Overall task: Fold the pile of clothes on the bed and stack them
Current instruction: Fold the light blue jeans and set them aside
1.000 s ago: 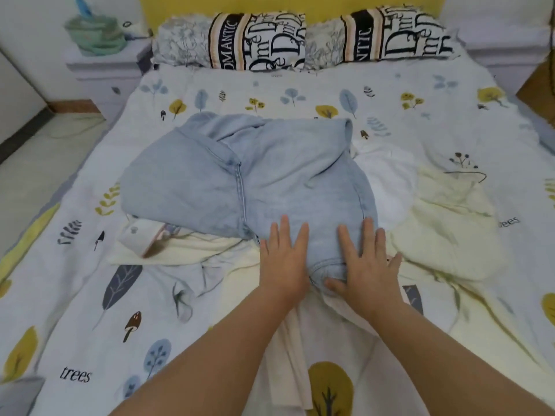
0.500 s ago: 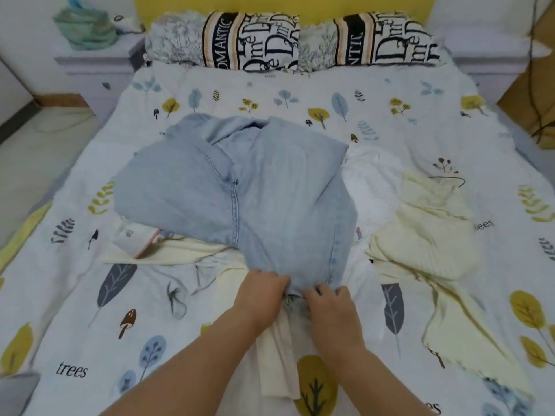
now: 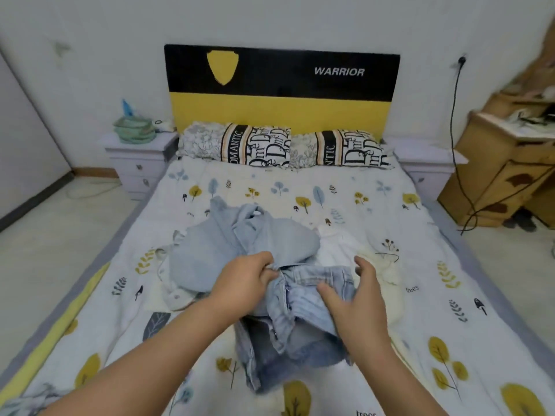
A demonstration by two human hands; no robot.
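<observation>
Light blue jeans (image 3: 228,250) hang lifted and crumpled over the middle of the bed (image 3: 375,205), their waistband end drooping toward me. My left hand (image 3: 244,279) pinches the denim at the top of the fly. My right hand (image 3: 354,298) is spread at the right side of the waistband, thumb on the cloth and fingers relaxed. A white garment (image 3: 336,247) and a pale yellow garment (image 3: 387,271) lie in a pile behind and to the right of the jeans. More pale cloth (image 3: 171,292) peeks out at the left under the jeans.
Two patterned pillows (image 3: 258,145) lie against the black and yellow headboard (image 3: 282,88). A white nightstand (image 3: 135,163) with a green bundle stands at the left, another nightstand (image 3: 426,163) and a wooden cabinet (image 3: 504,175) with a dangling cable at the right.
Both hands went from pressing flat on the jeans to gathering the near edge and lifting it. The jeans now hang bunched instead of spread flat. My view has tilted upward.
</observation>
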